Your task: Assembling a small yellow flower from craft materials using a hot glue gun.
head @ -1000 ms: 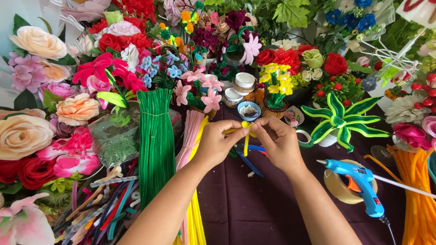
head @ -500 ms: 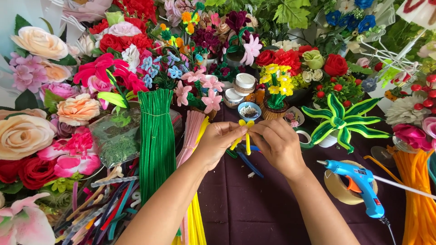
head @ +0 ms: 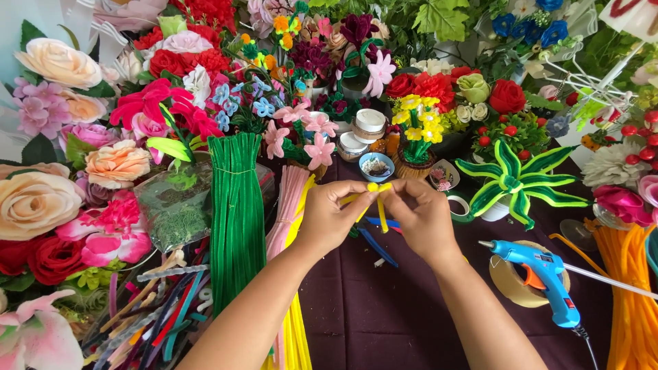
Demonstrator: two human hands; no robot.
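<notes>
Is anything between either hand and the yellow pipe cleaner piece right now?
No. The left hand and right hand both already pinch the yellow pipe cleaner at their fingertips, held above the dark cloth; nothing sits between them.

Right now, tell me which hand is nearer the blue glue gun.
Right. The right hand is just left of the glue gun, with bare cloth between them; the left hand is farther left, beyond it.

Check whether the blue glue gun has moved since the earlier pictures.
No. The blue glue gun lies on the tape roll as before, right of the right hand.
</notes>
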